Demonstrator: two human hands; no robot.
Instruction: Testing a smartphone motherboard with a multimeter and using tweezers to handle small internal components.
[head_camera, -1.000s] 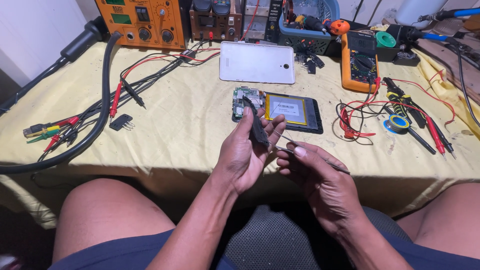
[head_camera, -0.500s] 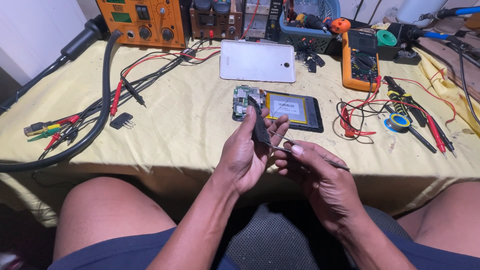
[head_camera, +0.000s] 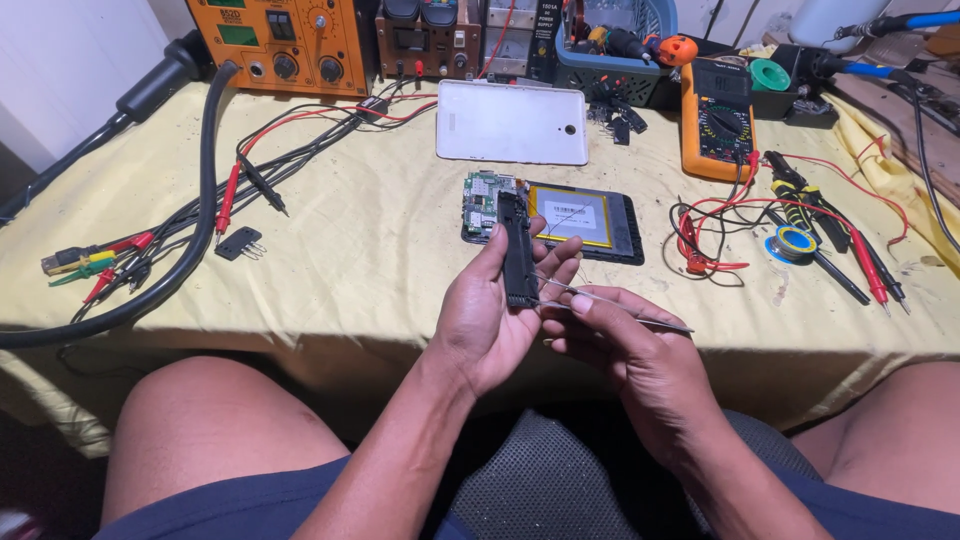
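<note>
A: Starting at the table's left edge: a thick black hose (head_camera: 190, 200) curves across the yellow cloth (head_camera: 350, 280), red and black test leads (head_camera: 240, 185) beside it, and an orange bench unit (head_camera: 290, 40) sits at the far left corner.

B: Centre now. The left hand (head_camera: 490, 320) is up off the near edge, fingers wrapped around a narrow black strip (head_camera: 518, 250), held upright.

A: And the right hand (head_camera: 630, 350) is just beside it, fingers pinched on thin metal tweezers (head_camera: 610, 305), tips touching the strip's lower end.

B: Behind them on the cloth, the opened tablet (head_camera: 560, 215) shows its circuit board and yellow-edged battery. Its white back cover (head_camera: 510, 122) lies further back.

A: Containers: a blue-grey basket (head_camera: 610, 50) along the far edge, packed with tools; I can't tell them apart.

B: Right of it an orange multimeter (head_camera: 715, 120), tangled red leads, a solder spool (head_camera: 795, 243), and screwdrivers (head_camera: 830, 235) toward the right edge.
</note>
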